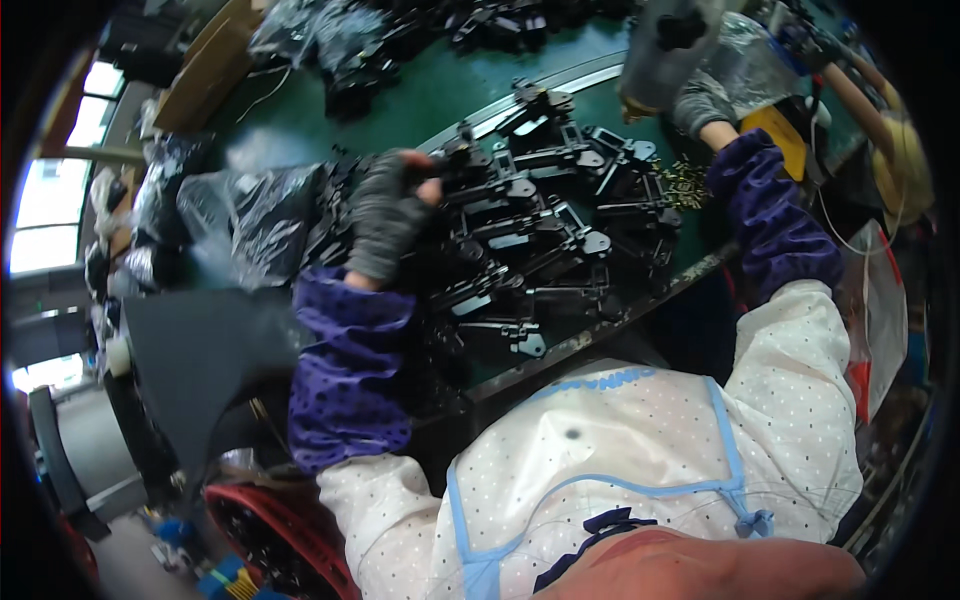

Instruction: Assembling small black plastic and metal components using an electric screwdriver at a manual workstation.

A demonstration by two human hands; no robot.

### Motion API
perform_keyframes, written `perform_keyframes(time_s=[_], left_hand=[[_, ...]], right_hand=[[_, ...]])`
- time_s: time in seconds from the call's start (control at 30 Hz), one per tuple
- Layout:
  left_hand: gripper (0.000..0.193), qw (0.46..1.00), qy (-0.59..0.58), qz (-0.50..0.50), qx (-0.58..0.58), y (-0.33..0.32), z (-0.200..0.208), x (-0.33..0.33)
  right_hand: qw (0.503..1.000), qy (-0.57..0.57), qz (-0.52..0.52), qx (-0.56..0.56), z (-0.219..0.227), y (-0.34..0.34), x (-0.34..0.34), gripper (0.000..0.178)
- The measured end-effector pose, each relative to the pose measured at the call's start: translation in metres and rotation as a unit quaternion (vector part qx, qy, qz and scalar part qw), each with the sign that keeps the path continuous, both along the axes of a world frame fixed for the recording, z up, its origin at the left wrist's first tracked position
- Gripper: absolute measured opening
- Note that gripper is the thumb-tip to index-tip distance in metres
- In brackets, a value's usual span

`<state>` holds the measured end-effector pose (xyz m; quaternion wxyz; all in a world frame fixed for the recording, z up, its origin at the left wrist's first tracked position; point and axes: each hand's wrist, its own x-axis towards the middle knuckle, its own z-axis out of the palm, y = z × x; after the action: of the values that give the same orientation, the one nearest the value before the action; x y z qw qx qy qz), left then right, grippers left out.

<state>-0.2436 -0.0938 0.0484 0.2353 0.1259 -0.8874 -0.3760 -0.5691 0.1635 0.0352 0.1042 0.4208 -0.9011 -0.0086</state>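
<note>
My left hand, in a grey glove with bare fingertips, is at the left edge of a spread of black metal hinge-like parts. Its fingers are curled, and a dark piece that looks like one of these parts sits between thumb and forefinger. My right hand, gloved in grey too, is beside a grey machine head at the upper right. That hand's fingers are mostly hidden, so I cannot tell what they touch. Small brass-coloured pieces lie in a heap below it.
The green tabletop has a worn metal front edge. Clear plastic bags lie at the left, more black parts at the back. A yellow piece is beside my right sleeve. Another person's arm shows at the far right.
</note>
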Motion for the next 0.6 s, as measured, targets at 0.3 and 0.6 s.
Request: perform_keyframes(time_s=[0.3,0.6], left_hand=[[0.022,0.995,0.004,-0.063,-0.075,0.040,-0.010,-0.025],[0.018,0.998,0.020,-0.018,-0.062,0.046,-0.017,-0.023]], right_hand=[[0.904,-0.381,0.045,-0.187,0.039,-0.006,0.039,0.016],[0.716,-0.669,0.147,-0.134,0.036,-0.088,0.131,0.015]])
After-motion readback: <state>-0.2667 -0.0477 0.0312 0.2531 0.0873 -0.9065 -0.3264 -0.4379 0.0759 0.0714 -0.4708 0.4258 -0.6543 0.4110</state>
